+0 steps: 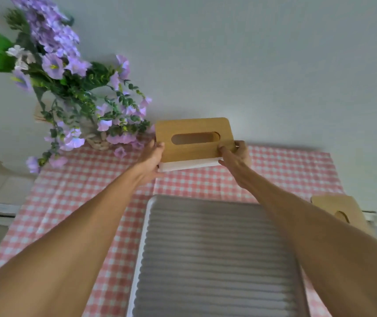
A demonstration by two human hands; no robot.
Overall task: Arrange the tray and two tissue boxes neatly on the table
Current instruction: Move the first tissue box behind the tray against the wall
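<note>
both arms stretched out toward 12 o'clock, left hand [152, 160] and right hand [236, 157] curled closed, palms facing each other

A tray [217, 259] lies at the middle of the bench [80, 202], reaching toward its near edge. Behind the tray, at the far edge, a tissue box [192, 139] sits between the left hand [152, 160] and the right hand [238, 156]. A flower basket [87, 115] stands at the far left corner. A second tissue box [340, 213] lies at the right edge, beside the tray.
</note>
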